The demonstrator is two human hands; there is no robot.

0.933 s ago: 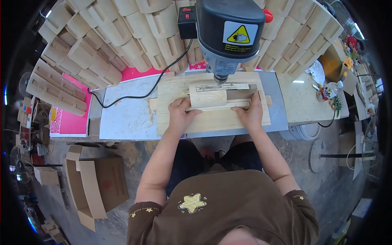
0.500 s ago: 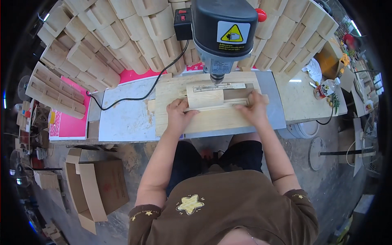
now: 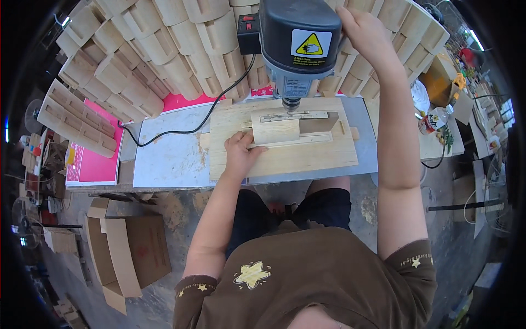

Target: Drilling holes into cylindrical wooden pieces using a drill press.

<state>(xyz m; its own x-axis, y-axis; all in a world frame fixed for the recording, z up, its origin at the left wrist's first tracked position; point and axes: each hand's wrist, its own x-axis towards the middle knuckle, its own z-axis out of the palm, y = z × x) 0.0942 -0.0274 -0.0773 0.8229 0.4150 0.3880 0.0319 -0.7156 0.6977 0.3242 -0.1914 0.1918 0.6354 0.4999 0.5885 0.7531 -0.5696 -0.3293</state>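
pale wood block (image 3: 275,132) sits on the board (image 3: 307,156) near the bench's (image 3: 126,170) front edge; judged light, stiff, best held by its ends. left hand (image 3: 239,152) holds the left end; right hand (image 3: 366,32), at the drill press (image 3: 296,24): grip cannot be told.

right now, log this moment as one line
left hand: at left end of pale curved wooden piece | right hand: beside dark rounded drill-press housing | pale rectangular wooden board: beneath curved piece
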